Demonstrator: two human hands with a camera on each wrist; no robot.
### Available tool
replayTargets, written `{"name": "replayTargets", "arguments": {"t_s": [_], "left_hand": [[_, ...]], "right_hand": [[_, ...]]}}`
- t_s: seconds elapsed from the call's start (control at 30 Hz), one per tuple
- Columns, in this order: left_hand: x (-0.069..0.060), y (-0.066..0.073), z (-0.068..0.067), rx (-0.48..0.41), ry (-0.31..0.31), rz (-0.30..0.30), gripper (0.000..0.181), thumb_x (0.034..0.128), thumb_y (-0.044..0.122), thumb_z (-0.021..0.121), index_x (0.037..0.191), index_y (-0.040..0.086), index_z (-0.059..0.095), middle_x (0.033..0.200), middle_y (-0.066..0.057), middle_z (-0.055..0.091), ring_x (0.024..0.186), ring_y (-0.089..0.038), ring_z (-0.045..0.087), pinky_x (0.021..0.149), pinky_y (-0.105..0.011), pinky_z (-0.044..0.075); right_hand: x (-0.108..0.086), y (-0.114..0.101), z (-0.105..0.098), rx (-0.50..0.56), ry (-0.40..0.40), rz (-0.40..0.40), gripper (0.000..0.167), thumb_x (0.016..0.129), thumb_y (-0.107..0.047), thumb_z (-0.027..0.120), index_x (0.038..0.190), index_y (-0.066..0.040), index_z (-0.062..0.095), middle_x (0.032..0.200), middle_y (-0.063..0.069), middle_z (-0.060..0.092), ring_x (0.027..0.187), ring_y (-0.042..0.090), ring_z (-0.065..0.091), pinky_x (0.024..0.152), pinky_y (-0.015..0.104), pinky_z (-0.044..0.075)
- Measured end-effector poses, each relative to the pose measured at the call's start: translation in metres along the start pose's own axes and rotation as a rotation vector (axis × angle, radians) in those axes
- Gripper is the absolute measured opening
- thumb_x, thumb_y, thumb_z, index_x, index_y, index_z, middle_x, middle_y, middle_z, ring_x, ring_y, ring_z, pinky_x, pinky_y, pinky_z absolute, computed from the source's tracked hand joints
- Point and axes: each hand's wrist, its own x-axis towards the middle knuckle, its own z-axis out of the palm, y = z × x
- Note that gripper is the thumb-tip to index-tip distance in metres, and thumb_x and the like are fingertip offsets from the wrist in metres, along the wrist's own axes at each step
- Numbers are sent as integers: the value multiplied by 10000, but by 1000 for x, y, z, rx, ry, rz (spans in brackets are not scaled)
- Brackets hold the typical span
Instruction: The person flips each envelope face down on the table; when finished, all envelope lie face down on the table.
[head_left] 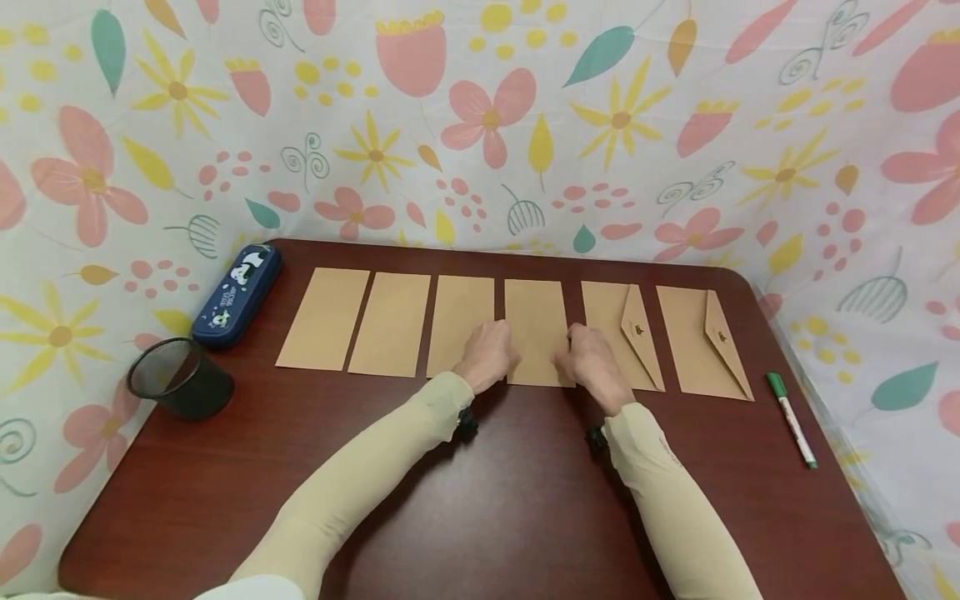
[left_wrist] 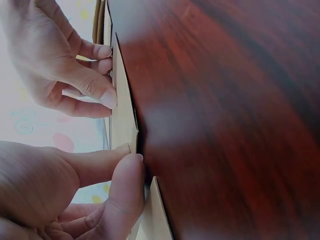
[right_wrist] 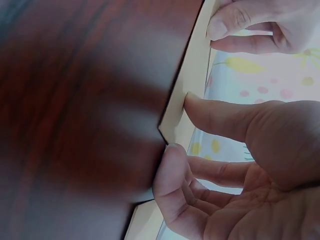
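Room lies between the left fingers (left_wrist: 127, 185) and right fingers (right_wrist: 172, 172), obstacles flanking the envelope (head_left: 537, 329).

Blue pencil case (head_left: 237, 296) beside black cup (head_left: 201, 388); green-capped marker (head_left: 792, 422) at right.

A white backdrop (head_left: 480, 133) printed with pink blossoms, yellow sunbursts and teal leaves lines the far side and both the left and right of a dark reddish-brown worktop (head_left: 480, 508). The worktop's visible corners are rounded, and streaked grain shows in the wrist views. Pale light leaves a soft sheen across the near middle of its polished surface.
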Motion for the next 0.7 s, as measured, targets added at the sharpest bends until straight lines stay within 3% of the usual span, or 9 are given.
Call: {"name": "replayTargets", "arguments": {"t_s": [0.17, 0.37, 0.5, 0.57, 0.6, 0.67, 0.7], "left_hand": [[-3, 3, -1, 14, 18, 7, 471, 929, 131, 783, 573, 151, 476, 587, 41, 500, 533, -122, 496, 490, -258, 456], [0, 4, -2, 25, -23, -22, 424, 944, 168, 773, 561, 136, 596, 475, 22, 634, 434, -125, 641, 493, -230, 517], [6, 0, 3, 37, 6, 0, 390, 880, 140, 768, 551, 168, 560, 461, 85, 522, 447, -85, 536, 454, -224, 444], [7, 2, 4, 13, 42, 7, 311, 858, 118, 734, 610, 155, 549, 552, 74, 471, 533, -101, 478, 479, -242, 413], [7, 3, 5, -3, 62, 7, 231, 855, 123, 738, 671, 142, 601, 611, 61, 516, 586, -114, 495, 505, -255, 431], [0, 10, 2, -41, 83, -9, 72, 891, 157, 746, 858, 102, 715, 759, 15, 657, 707, -146, 612, 600, -278, 517], [-6, 17, -3, -66, 83, -12, 113, 918, 167, 747, 987, 79, 762, 867, -26, 748, 790, -167, 689, 668, -289, 571]], "right_hand": [[1, 2, 3, -16, 7, -13, 515, 966, -261, 802, 1334, 58, 632, 1208, 247, 727, 1056, 363, 702, 869, 447, 579], [-1, -1, 3, -24, 2, 10, 451, 970, -268, 779, 1281, 32, 650, 1155, 222, 732, 1025, 359, 699, 851, 441, 574], [-9, -6, -2, 18, -11, 19, 490, 981, -289, 727, 1305, 64, 624, 1229, 271, 716, 1082, 401, 696, 896, 483, 581], [-19, -10, -9, 66, -15, 26, 546, 989, -328, 712, 1346, 72, 608, 1255, 268, 714, 1069, 386, 693, 892, 486, 584], [-27, -16, -17, 82, -23, 33, 581, 1003, -349, 700, 1381, 78, 592, 1268, 268, 714, 1081, 381, 694, 909, 489, 586], [-45, -26, -33, 124, -28, 52, 630, 1029, -375, 682, 1443, 82, 556, 1254, 262, 715, 1060, 365, 696, 903, 489, 584], [-53, -31, -41, 138, -19, 59, 644, 1039, -375, 681, 1469, 83, 541, 1236, 256, 717, 1056, 365, 696, 912, 495, 583]]}}
